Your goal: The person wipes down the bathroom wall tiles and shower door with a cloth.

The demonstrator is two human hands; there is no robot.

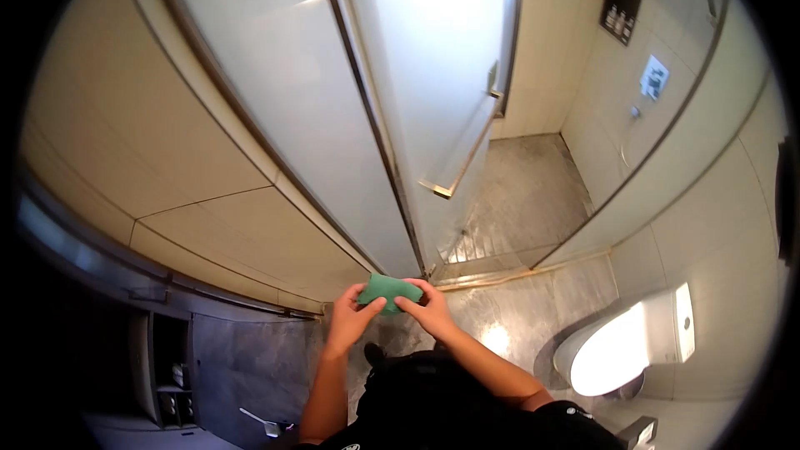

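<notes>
A folded green cloth (389,290) is held out in front of my body, low in the middle of the view. My left hand (358,313) grips its left side, with the thumb pressed on the near face. On the other side, my right hand (428,308) has hold of the cloth's right end, its thumb also on the near face. The fingers behind the cloth are partly hidden. Beyond my hands stands a frosted glass door (433,58) with a metal handle (462,168).
A white toilet (612,358) stands at the right. The shower area (533,192) lies behind the door, with bottles in a wall niche (623,4). At lower left are a dark shelf unit (171,367) and a white long-handled item (271,428) on the floor.
</notes>
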